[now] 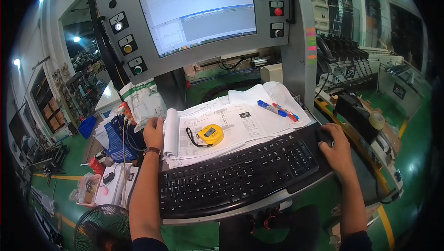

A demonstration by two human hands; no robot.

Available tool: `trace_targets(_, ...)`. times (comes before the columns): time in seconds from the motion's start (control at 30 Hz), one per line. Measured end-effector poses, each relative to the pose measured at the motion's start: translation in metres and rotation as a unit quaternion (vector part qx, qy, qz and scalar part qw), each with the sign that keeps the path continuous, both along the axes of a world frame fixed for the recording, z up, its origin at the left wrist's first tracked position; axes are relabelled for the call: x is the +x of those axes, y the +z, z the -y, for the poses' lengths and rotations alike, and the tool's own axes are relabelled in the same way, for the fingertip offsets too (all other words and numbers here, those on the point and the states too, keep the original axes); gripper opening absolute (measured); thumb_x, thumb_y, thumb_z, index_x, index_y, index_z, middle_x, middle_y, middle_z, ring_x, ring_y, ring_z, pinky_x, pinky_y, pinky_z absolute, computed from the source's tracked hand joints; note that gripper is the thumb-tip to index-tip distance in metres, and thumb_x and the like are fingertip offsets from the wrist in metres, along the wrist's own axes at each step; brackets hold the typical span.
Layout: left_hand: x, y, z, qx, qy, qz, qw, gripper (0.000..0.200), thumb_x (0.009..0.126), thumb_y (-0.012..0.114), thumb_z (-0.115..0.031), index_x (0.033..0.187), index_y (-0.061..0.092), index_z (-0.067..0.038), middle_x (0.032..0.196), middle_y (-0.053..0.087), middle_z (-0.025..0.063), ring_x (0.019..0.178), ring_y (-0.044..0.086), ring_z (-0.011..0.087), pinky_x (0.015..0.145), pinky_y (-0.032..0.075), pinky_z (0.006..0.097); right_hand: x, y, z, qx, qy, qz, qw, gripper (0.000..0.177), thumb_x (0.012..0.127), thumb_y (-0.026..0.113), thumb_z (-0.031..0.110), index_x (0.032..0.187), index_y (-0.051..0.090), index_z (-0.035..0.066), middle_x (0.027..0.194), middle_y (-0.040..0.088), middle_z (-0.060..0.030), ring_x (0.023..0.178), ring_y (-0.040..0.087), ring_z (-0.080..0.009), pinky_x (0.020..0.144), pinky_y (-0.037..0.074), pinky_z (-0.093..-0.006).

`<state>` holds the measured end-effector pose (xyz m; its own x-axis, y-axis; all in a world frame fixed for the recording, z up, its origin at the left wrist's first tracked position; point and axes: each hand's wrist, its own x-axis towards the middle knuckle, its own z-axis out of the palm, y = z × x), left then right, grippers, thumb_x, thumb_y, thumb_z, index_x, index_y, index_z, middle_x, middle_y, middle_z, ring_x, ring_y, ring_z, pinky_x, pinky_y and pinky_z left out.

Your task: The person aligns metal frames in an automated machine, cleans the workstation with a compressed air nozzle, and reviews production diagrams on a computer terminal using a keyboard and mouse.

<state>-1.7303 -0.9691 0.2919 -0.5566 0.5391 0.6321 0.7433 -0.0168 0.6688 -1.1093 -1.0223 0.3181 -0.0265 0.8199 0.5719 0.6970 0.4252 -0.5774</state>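
My right hand point(337, 151) is closed over a black computer mouse point(326, 138), just right of the black keyboard point(238, 174). My left hand point(153, 134) rests at the left edge of the papers, fingers pointing forward beside a white and green plastic bag point(144, 102); nothing shows in its grasp. Printed drawings point(240, 123) lie behind the keyboard, their left side rolled up. On them sit a yellow tape measure point(211, 135) with a black strap, a blue marker point(271, 108) and a red and white pen point(286, 111).
A machine control screen point(199, 15) stands ahead, with buttons on both sides. At lower left are a fan point(104, 228), a blue basket point(121, 140) and a pink tray point(88, 191). A tape roll point(376, 120) and machinery stand to the right.
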Motion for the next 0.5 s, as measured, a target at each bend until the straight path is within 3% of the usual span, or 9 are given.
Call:
trace_targets(0.17,-0.0040,-0.0029,-0.0029,0.002,0.001,0.004,1.000,0.040,0.099,0.070,-0.033,0.117,0.072,0.002,0.108,0.077,0.0191,0.100,0.074,0.0260,0.091,0.056,0.0368,0.0008,-0.0006,-0.0010,-0.002,0.003,-0.003,1.000,0.048,0.083,0.067,0.014,0.128,0.065,0.001,0.141,0.059,-0.0181,0.124,0.063,-0.0382,0.102,0.052,-0.0411)
trace_targets(0.27,-0.0003,0.0002,-0.0002,-0.004,0.001,0.006,1.000,0.038,0.099,0.069,-0.033,0.116,0.072,0.002,0.110,0.077,0.0204,0.104,0.075,0.0329,0.094,0.056,0.0407,0.0000,0.0013,0.0004,-0.007,0.003,-0.007,1.000,0.047,0.083,0.066,0.015,0.128,0.065,0.001,0.141,0.059,-0.0184,0.124,0.063,-0.0383,0.102,0.052,-0.0412)
trace_targets(0.5,0.0027,0.0026,0.0017,-0.004,0.001,0.003,1.000,0.038,0.099,0.069,-0.032,0.116,0.072,0.002,0.110,0.077,0.0209,0.104,0.075,0.0327,0.094,0.056,0.0407,0.0005,-0.0001,-0.0006,-0.004,0.004,-0.002,1.000,0.046,0.083,0.066,0.015,0.127,0.066,0.001,0.141,0.059,-0.0182,0.124,0.063,-0.0384,0.103,0.051,-0.0415)
